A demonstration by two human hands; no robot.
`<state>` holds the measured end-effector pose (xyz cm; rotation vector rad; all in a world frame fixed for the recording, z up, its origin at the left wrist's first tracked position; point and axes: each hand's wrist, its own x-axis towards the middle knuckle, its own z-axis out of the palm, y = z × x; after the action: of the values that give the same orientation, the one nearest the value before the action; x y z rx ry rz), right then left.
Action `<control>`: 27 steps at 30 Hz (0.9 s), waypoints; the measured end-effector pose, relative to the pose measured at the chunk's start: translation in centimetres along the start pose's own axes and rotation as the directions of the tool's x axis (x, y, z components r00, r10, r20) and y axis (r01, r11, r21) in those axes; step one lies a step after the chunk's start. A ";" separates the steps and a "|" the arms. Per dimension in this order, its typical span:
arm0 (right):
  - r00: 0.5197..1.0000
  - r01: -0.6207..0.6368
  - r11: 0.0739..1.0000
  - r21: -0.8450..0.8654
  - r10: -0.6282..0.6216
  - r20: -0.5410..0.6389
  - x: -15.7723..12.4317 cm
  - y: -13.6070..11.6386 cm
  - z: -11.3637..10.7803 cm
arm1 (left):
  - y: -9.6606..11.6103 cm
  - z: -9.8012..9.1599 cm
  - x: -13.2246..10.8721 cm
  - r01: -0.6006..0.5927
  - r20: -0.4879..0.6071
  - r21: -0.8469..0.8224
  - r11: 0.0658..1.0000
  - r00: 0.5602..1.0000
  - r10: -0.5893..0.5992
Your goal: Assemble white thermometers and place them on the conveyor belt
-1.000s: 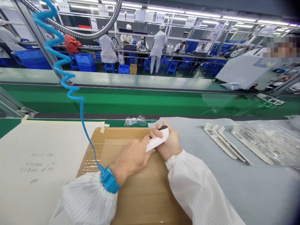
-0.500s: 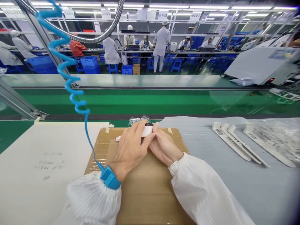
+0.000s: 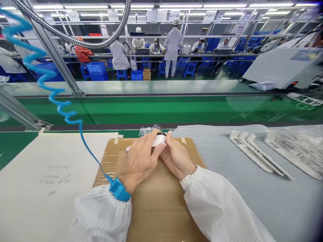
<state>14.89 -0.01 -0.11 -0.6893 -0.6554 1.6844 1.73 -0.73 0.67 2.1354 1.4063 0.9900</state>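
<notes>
Both hands meet over a taped cardboard sheet in front of me. My left hand lies across a slim white plastic part with a dark end, fingers wrapped over it. My right hand grips the same part from the right, thumb up beside its dark end. The part's far tip pokes out to the left of my left hand. A blue wrist strap sits on my left wrist, its coiled blue cord rising up to the left.
Several long white plastic parts lie on grey foam at the right, beside a clear bag of parts. A white paper sheet covers the left. A small clear bag lies behind my hands. Beyond runs a green conveyor; people work farther back.
The white part was tilted in my right hand with my left touching its lower end; now it lies level and my left hand covers it. The coiled cord swung left.
</notes>
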 end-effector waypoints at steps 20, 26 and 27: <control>0.978 -0.029 0.996 -0.090 0.010 -0.207 1.1 -0.1 -2.0 | -11.7 -10.4 11.7 0.620 -0.238 0.121 0.775 0.776 -0.584; 0.978 -0.039 0.996 -0.077 0.022 -0.208 1.1 -0.2 -2.1 | -13.1 -9.5 11.2 0.660 -0.316 0.241 0.712 0.747 -0.585; 0.977 -0.045 0.996 -0.077 0.027 -0.212 1.1 -0.2 -2.0 | -12.7 -9.2 10.7 0.660 -0.340 0.243 0.711 0.745 -0.574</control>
<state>16.32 1.20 -1.39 -0.9290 -0.5654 1.5971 -10.40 13.80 2.10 1.5422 2.3699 0.7686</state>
